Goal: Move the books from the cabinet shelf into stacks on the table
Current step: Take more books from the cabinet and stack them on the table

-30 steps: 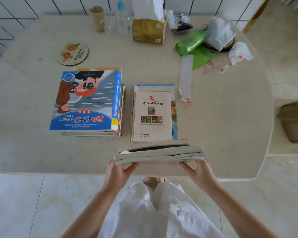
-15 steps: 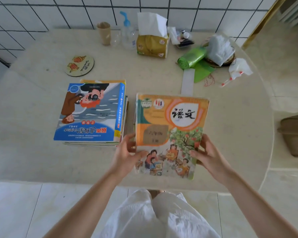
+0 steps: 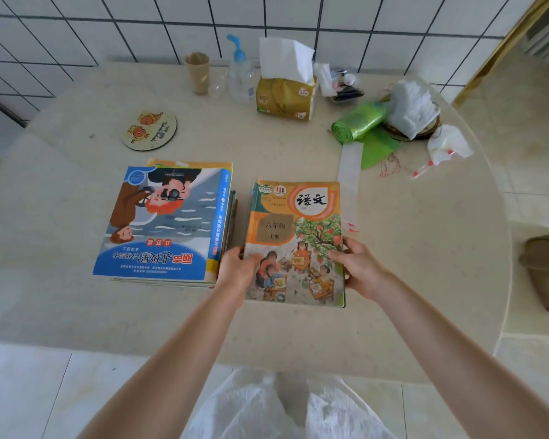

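Orange textbook: the orange textbook [image 3: 295, 242] is lying flat, cover up, on the right-hand stack in the middle of the tabletop [image 3: 425, 280], with thin edges of other books showing under its left side.
Left hand: the left hand [image 3: 236, 269] is gripping the book's near left edge, thumb lying on the cover; the fingers are tucked beneath and I cannot tell how they are sitting.
Right hand: the right hand [image 3: 360, 267] is clasping the near right edge, fingers curled around the side and thumb resting on top.
Left stack: the blue book [image 3: 162, 223] is topping a taller pile just beside the textbook, its cover printed upside down from where the person is standing, a yellow-edged book peeking out behind it.
Beyond the stacks: a round coaster [image 3: 149, 129] is sitting to the far left, a white paper strip [image 3: 349, 167] is trailing from a green bag roll [image 3: 358, 122] on the far right.
Along the wall: a paper cup [image 3: 197, 72], a pump bottle [image 3: 241, 76] and a tissue pack [image 3: 286, 96] are standing in a row.
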